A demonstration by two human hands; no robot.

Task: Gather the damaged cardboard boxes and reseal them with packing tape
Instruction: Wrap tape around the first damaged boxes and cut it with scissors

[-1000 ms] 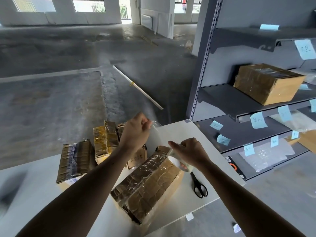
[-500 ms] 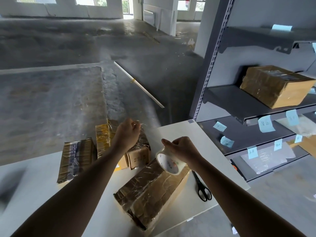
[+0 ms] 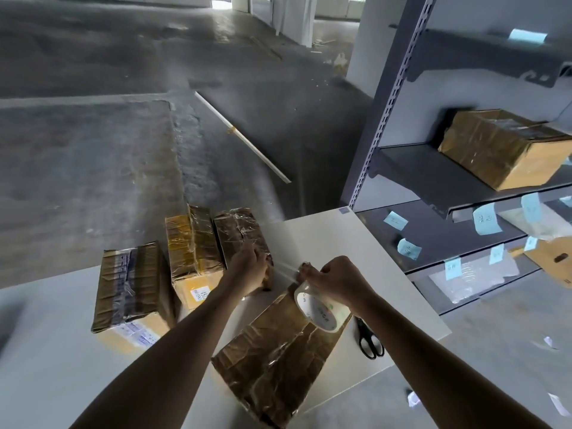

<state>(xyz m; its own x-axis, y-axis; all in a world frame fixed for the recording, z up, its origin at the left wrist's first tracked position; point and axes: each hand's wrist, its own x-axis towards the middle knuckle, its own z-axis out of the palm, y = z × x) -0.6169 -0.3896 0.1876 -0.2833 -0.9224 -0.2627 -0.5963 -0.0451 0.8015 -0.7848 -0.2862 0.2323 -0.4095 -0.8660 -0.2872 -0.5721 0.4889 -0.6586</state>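
Both bare forearms reach forward, with the wrists near each other. The left hand (image 3: 247,269) is curled, knuckles up, and seems to pinch the tape end (image 3: 286,270). The right hand (image 3: 339,281) has its grip around the tape roll (image 3: 318,311).

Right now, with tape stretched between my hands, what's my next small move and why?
Probably press the free end of the clear strip down onto the box under your left hand. The strip is stretched from the roll in your right hand, and your left grip sits at that box's near end.

White table (image 3: 356,243) with four tape-wrapped cardboard boxes (image 3: 195,243) and black scissors (image 3: 370,342) by its right edge.
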